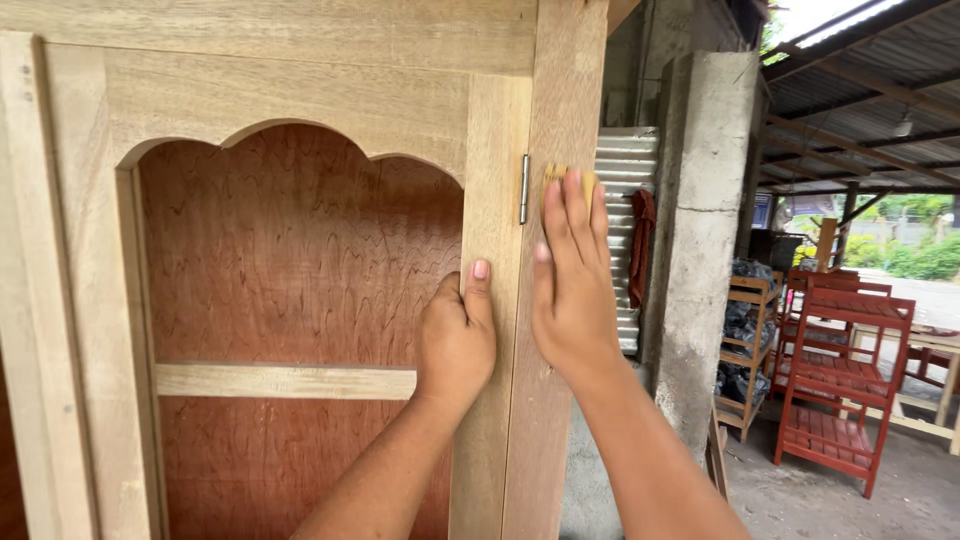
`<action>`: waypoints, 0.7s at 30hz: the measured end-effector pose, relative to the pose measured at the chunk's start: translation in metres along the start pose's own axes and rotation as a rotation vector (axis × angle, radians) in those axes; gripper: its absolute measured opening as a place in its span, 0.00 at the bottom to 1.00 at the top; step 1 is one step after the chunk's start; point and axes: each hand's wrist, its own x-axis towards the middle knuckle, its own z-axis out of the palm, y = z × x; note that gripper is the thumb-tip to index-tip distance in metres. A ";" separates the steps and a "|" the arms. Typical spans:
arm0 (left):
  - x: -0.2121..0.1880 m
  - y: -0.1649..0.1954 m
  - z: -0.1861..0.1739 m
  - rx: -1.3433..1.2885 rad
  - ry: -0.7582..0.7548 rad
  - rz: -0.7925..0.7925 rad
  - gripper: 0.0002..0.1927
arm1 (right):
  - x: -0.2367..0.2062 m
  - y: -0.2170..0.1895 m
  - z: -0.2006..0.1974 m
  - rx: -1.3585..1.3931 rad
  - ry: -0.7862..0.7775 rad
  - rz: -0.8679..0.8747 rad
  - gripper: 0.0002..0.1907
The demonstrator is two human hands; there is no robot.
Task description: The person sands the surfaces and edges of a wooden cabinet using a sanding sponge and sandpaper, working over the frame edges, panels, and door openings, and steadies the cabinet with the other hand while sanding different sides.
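**Inspector A:** Right hand [572,285] first. How does it stand?

**Inspector B:** Flat, palm to the wood. The fingers are extended and held close together, pointing upward, pressing a small tan piece of sandpaper [566,177] against the cabinet's side post [560,90]. Only the top edge of the sandpaper shows above the fingertips; the rest is hidden under the hand.

**Inspector A:** Where on the post?

**Inspector B:** Upper portion, just right of the metal hinge [524,188], at about the hinge's height.

**Inspector A:** And the left hand [457,340]?

**Inspector B:** Curled closed around the right stile of the door frame [497,200]. The thumb lies upright along the stile's face (nail visible, pointing up); the other fingers wrap behind the edge into the opening, so I cannot see them.

**Inspector A:** Are the two hands touching?

**Inspector B:** No. Near each other, with the seam between stile and post running between them; the left sits lower.

**Inspector A:** The piece itself?

**Inspector B:** Unfinished pale wood, arched scalloped opening, reddish plywood back panel [300,260] behind, and a pale horizontal rail [285,381] crossing it at about the left hand's level.

**Inspector A:** Surroundings?

**Inspector B:** A concrete pillar [705,220] to the right, corrugated sheet [622,200] beside it with a red cloth [641,245] hanging, and red-painted slatted racks [840,380] well apart on the floor.
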 end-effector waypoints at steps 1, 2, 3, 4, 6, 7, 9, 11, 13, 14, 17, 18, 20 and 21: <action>0.000 0.000 0.000 0.016 0.007 0.010 0.29 | 0.015 0.002 0.000 0.002 0.013 -0.018 0.27; 0.000 0.000 0.000 0.030 0.017 0.022 0.29 | 0.035 0.006 0.000 0.005 0.027 -0.039 0.28; 0.000 0.001 0.000 0.017 0.013 0.005 0.29 | 0.061 0.010 0.000 -0.033 0.052 -0.059 0.28; 0.000 0.000 0.000 0.009 0.003 -0.011 0.29 | 0.087 0.013 0.000 -0.069 0.078 -0.071 0.28; -0.001 0.000 0.000 -0.011 -0.009 -0.025 0.29 | 0.127 0.003 -0.008 -0.052 0.093 -0.047 0.28; -0.002 0.000 0.000 -0.017 -0.014 -0.022 0.29 | 0.127 0.007 -0.006 -0.044 0.103 -0.011 0.28; -0.003 0.001 0.000 -0.009 -0.007 -0.004 0.28 | 0.121 0.007 -0.001 -0.029 0.117 0.061 0.27; -0.002 0.003 0.000 0.022 0.024 0.039 0.27 | 0.085 -0.009 -0.003 -0.076 0.133 0.032 0.28; -0.002 0.005 0.000 0.020 0.005 0.021 0.28 | 0.064 -0.026 -0.007 -0.093 0.132 0.079 0.28; -0.001 0.006 0.000 0.017 0.005 0.018 0.28 | 0.064 -0.033 -0.010 -0.079 0.129 0.124 0.29; -0.002 0.009 -0.001 -0.032 -0.025 -0.028 0.28 | 0.098 -0.044 -0.018 -0.125 0.200 0.107 0.26; -0.002 0.009 -0.001 -0.027 -0.028 -0.038 0.29 | 0.121 -0.043 -0.020 -0.031 0.205 0.241 0.26; -0.003 0.010 -0.001 -0.016 -0.043 -0.051 0.29 | 0.149 -0.041 -0.022 0.027 0.244 0.356 0.23; -0.003 0.010 -0.001 -0.025 -0.039 -0.047 0.29 | 0.154 -0.048 -0.025 -0.011 0.273 0.337 0.20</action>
